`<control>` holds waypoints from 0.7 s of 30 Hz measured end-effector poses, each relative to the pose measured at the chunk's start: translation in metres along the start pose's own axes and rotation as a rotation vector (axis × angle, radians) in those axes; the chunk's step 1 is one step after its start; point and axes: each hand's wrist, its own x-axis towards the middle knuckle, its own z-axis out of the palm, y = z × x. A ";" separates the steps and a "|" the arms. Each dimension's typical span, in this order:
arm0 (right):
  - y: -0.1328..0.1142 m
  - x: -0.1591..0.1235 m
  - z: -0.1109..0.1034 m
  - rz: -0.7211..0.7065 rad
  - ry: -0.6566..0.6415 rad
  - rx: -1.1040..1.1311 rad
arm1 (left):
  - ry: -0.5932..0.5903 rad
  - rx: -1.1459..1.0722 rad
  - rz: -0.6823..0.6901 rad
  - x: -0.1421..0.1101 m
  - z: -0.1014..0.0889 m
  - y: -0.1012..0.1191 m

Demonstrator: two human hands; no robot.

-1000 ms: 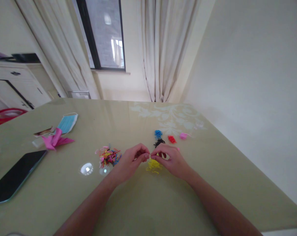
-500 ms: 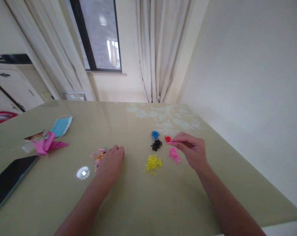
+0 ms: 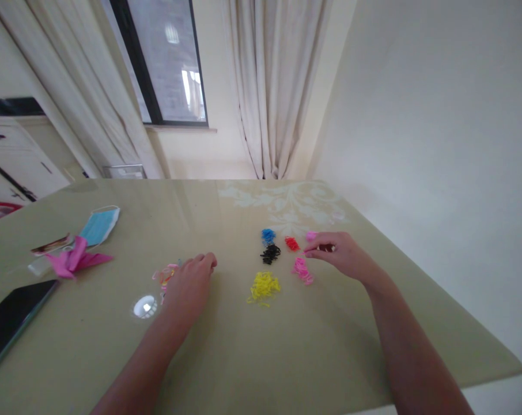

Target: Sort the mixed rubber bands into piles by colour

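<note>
Small piles of tiny elastic bands lie sorted by colour on the pale green table (image 3: 252, 357): blue (image 3: 268, 234), black (image 3: 270, 253), red (image 3: 292, 243), yellow (image 3: 264, 286), and two pink piles (image 3: 302, 270) (image 3: 310, 235). My right hand (image 3: 339, 255) is pinched closed just right of the red pile, beside the far pink pile; what it holds is too small to make out. My left hand (image 3: 190, 283) rests palm down, fingers curled, over the mixed heap of bands (image 3: 163, 275), hiding most of it.
At the left lie a blue face mask (image 3: 98, 224), a crumpled pink wrapper (image 3: 73, 260), a small card (image 3: 49, 245) and a dark tablet (image 3: 8, 318) near the table's left edge. A wall runs along the table's right side; curtains and a window stand behind.
My hands came apart from over the yellow pile. The left went to the mixed heap; the right moved out past the red pile toward the far pink pile.
</note>
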 end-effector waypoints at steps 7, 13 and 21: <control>0.016 0.003 0.016 0.100 -0.196 -0.024 | 0.207 -0.398 -0.002 0.004 -0.002 -0.004; 0.014 0.004 0.014 0.122 -0.194 -0.028 | 0.177 -1.050 0.045 0.003 -0.003 0.007; -0.045 0.001 0.066 -0.195 0.101 0.195 | -0.037 -1.412 0.127 -0.013 0.000 0.032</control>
